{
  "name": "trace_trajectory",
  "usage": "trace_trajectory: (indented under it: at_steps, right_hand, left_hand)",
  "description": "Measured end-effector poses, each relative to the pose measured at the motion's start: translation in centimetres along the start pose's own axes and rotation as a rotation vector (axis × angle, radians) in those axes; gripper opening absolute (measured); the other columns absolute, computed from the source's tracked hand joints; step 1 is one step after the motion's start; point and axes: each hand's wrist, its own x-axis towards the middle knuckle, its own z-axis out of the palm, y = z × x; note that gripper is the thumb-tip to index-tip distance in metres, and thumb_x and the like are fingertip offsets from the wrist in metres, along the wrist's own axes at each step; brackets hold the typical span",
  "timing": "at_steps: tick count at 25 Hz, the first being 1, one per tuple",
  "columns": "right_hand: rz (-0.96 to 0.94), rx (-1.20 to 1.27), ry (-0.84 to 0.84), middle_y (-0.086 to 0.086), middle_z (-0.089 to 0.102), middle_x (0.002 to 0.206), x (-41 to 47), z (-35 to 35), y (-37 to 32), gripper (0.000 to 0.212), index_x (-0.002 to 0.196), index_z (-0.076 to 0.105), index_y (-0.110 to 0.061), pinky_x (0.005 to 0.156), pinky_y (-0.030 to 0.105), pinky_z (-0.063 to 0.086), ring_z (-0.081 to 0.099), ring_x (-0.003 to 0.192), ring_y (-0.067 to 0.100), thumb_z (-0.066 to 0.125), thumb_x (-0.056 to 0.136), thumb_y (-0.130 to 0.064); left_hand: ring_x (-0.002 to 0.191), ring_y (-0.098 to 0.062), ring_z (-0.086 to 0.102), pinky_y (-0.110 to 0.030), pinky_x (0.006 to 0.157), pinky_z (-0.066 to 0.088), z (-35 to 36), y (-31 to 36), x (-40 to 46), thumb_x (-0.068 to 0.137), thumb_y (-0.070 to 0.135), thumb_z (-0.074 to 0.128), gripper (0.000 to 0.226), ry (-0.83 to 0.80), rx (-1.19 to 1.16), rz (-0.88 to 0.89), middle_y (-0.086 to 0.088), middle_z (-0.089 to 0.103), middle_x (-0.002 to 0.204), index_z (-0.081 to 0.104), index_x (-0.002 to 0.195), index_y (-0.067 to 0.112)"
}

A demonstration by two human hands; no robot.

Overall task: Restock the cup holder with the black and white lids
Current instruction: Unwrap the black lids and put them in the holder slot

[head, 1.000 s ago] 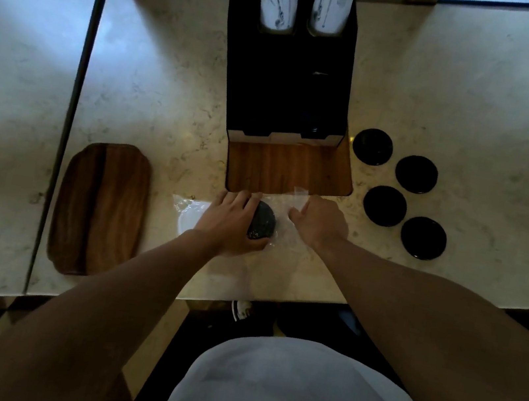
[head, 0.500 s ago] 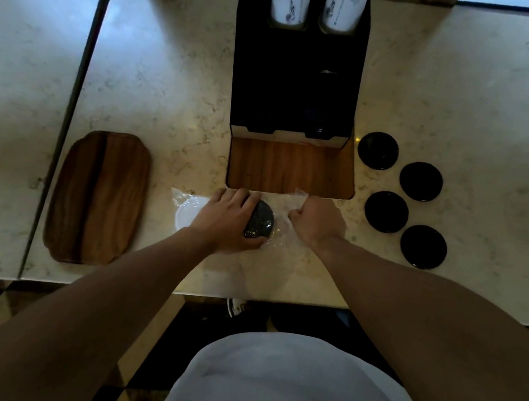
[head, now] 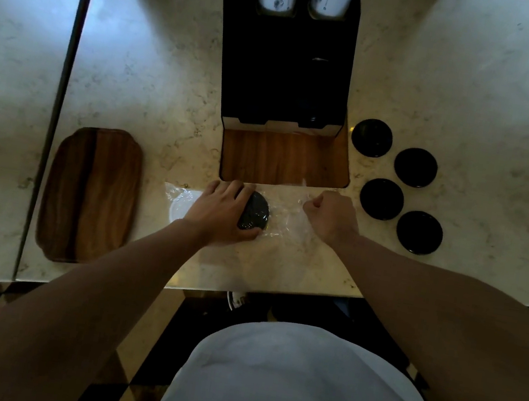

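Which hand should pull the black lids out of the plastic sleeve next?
Probably left. The left hand already grips the black lids through the plastic sleeve; the right hand pinches the sleeve's open end.

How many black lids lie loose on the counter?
4, clustered right of the cup holder. More sit bagged under the left hand.

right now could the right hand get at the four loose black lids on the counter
Probably yes: the right hand sits just left of the four loose black lids with bare counter between, though it's pinching the plastic bag.
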Motion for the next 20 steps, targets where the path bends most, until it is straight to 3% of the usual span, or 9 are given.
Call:
trace_trajectory:
  at_steps: [4, 6, 9, 11, 14, 17, 20]
  right_hand:
    - [0.002, -0.012, 0.025, 0.009, 0.069, 0.081, 0.2, -0.7, 1.2, 0.026, 0.08, 0.068, -0.009, 0.066, 0.037, 0.054, 0.065, 0.078, 0.025, 0.061, 0.089, -0.032]
    - [0.005, -0.012, 0.04, 0.009, 0.067, 0.072, 0.2, -1.2, 1.8, 0.026, 0.075, 0.067, -0.007, 0.062, 0.038, 0.055, 0.064, 0.072, 0.025, 0.06, 0.088, -0.028]
    - [0.025, -0.016, 0.025, 0.002, 0.058, 0.061, 0.5, -1.5, 2.2, 0.027, 0.068, 0.062, -0.009, 0.055, 0.03, 0.044, 0.064, 0.068, 0.026, 0.057, 0.09, -0.025]
    - [0.039, -0.026, 0.014, 0.001, 0.057, 0.064, 0.6, -1.6, 2.2, 0.026, 0.073, 0.063, -0.009, 0.057, 0.028, 0.042, 0.065, 0.072, 0.027, 0.055, 0.092, -0.024]
    - [0.043, 0.007, 0.027, 0.006, 0.063, 0.079, 0.4, -1.7, 2.1, 0.021, 0.089, 0.066, -0.006, 0.064, 0.033, 0.051, 0.065, 0.081, 0.028, 0.054, 0.092, -0.022]
    - [-0.047, 0.077, 0.11, 0.004, 0.067, 0.09, -0.1, -1.8, 1.4, 0.018, 0.104, 0.062, -0.009, 0.072, 0.039, 0.056, 0.064, 0.082, 0.023, 0.059, 0.092, -0.022]
    - [-0.194, 0.031, 0.079, 0.007, 0.07, 0.083, -0.2, -1.5, 0.6, 0.018, 0.092, 0.067, -0.008, 0.069, 0.041, 0.056, 0.065, 0.077, 0.023, 0.056, 0.094, -0.022]
  left_hand:
    - [0.132, -0.031, 0.046, -0.05, 0.118, 0.029, 0.2, -0.1, 0.0, 0.077, 0.086, 0.037, 0.102, 0.007, -0.003, 0.003, -0.011, 0.047, 0.145, 0.026, 0.151, 0.017]
    - [0.132, -0.032, 0.046, -0.05, 0.117, 0.029, 0.3, -0.1, 0.0, 0.077, 0.086, 0.037, 0.102, 0.011, -0.006, 0.004, -0.011, 0.048, 0.144, 0.026, 0.151, 0.017]
    - [0.133, -0.031, 0.046, -0.05, 0.118, 0.029, 0.3, -0.1, -0.1, 0.077, 0.085, 0.037, 0.101, 0.017, -0.005, 0.007, -0.011, 0.048, 0.144, 0.026, 0.151, 0.017]
    - [0.132, -0.031, 0.046, -0.049, 0.118, 0.029, 0.3, -0.1, -0.1, 0.077, 0.085, 0.037, 0.101, 0.02, -0.004, 0.006, -0.011, 0.048, 0.145, 0.026, 0.151, 0.017]
    - [0.132, -0.032, 0.047, -0.049, 0.117, 0.029, 0.2, 0.0, -0.1, 0.077, 0.088, 0.037, 0.103, 0.034, -0.01, 0.0, -0.011, 0.049, 0.145, 0.025, 0.152, 0.017]
    - [0.131, -0.033, 0.047, -0.051, 0.117, 0.029, 0.1, 0.0, -0.3, 0.074, 0.092, 0.039, 0.11, 0.047, -0.017, -0.012, -0.012, 0.049, 0.144, 0.025, 0.153, 0.016]
    - [0.131, -0.033, 0.046, -0.051, 0.118, 0.028, -0.1, -0.1, -0.5, 0.068, 0.095, 0.04, 0.117, 0.037, 0.017, -0.022, -0.012, 0.048, 0.144, 0.025, 0.153, 0.016]
